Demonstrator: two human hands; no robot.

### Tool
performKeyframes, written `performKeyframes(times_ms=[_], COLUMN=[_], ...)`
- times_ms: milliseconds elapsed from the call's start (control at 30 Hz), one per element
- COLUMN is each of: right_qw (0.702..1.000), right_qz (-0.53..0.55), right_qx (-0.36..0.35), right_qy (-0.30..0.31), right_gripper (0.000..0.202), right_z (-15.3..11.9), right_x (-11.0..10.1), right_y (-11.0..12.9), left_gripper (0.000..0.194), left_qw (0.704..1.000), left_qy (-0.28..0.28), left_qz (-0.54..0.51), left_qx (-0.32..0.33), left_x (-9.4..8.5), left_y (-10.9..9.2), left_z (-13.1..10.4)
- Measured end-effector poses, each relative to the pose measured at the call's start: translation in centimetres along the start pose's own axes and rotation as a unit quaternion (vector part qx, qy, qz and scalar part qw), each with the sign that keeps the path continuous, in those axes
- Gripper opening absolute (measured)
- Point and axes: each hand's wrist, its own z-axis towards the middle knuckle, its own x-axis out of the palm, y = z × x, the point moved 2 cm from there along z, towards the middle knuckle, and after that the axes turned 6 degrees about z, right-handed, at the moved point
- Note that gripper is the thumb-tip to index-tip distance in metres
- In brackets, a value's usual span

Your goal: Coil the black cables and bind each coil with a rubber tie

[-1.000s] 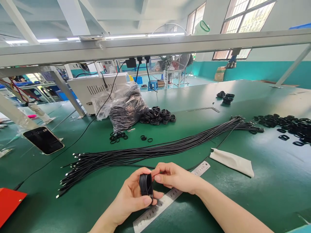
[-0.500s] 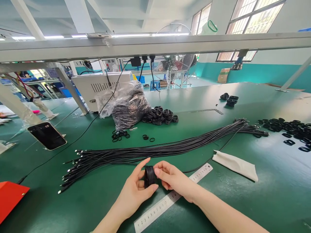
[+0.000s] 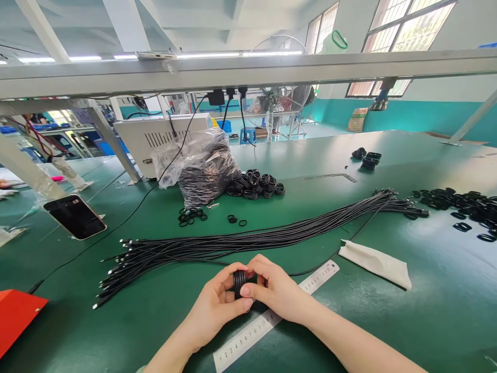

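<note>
Green table (image 3: 116, 336) bears black cables (image 3: 272, 239) (bundled), 1 metal ruler (image 3: 252, 330).

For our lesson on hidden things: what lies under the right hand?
A silvery ruler passes under the right hand, on the green tabletop; the ruler's covered stretch is hidden.

Left hand (image 3: 215, 305) and right hand (image 3: 281, 290) of 1 person — both ungloved, with slender fingers and short, rounded thumbnails (image 3: 245, 291). The 2 forearms (image 3: 341, 331) are bare and taper smoothly to narrow wrists — a small pale, greyish sleeve edge (image 3: 142, 369) shows at the left forearm's lower end.
</note>
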Motion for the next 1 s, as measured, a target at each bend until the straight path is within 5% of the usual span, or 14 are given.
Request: performKeyframes(times_ms=[100, 200, 267, 567, 800, 1000], right_qw=[0.999, 0.991, 0.985, 0.973, 0.993, 0.995], right_qz=[-0.029, -0.095, -0.129, -0.160, -0.068, 0.003], right_qx=[-0.039, -0.098, -0.116, -0.162, -0.099, -0.098], right_qy=[0.001, -0.008, -0.006, -0.029, 0.016, -0.001], right_gripper=[0.042, 0.093, 0.106, 0.081, 0.102, 0.028], right_z=[-0.3, -0.7, -0.7, -0.5, -0.7, -0.6], right_x=[-0.2, 0.1, 0.7, 2.2, 1.6, 0.7], right_y=[0.3, 0.4, 0.3, 0.2, -0.7, -0.5], left_gripper=[0.043, 0.037, 0.033, 0.026, 0.032, 0.041], left_qw=[0.996, 0.988, 0.985, 0.983, 0.980, 0.971], left_qy=[0.028, 0.063, 0.081, 0.068, -0.004, -0.074], left_qz=[-0.078, -0.133, -0.142, -0.160, -0.177, -0.177], left_qx=[-0.039, -0.044, -0.046, -0.059, -0.094, -0.141], left_x=[-0.6, -1.3, -1.5, -1.0, -0.9, -1.0], left_y=[-0.2, -0.2, -0.1, 0.7, 0.7, 0.7], left_z=[-0.1, -0.2, -0.2, 0.1, 0.5, 0.5])
